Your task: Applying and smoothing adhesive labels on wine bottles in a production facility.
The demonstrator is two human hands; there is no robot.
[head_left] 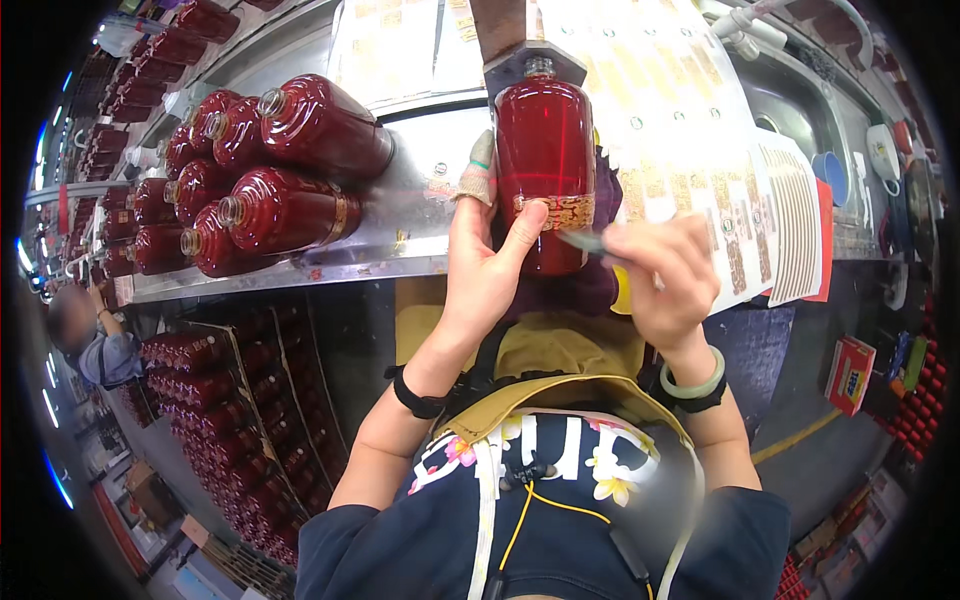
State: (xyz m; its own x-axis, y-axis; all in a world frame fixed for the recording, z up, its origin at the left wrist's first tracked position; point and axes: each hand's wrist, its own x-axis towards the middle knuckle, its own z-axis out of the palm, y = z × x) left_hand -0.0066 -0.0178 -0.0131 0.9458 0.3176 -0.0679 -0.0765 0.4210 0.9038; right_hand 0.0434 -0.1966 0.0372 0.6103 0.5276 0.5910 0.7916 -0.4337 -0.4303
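A dark red glass bottle lies on its side in front of me, its clear neck pointing away and against a dark angled stop. Near its base runs a patterned gold band. My left hand holds the bottle from the left, thumb pressed on the band's edge and a cloth cover on one fingertip. My right hand is closed on a small, thin, grey-green flat tool, whose tip is at the glass just below the band. Motion blurs this hand, and the tool's exact kind is unclear.
Several red bottles lie together on the metal bench to the left. White sheets with gold patterns cover the right side, near a sink and blue cup. Stacked bottles stand low left; another person is beyond.
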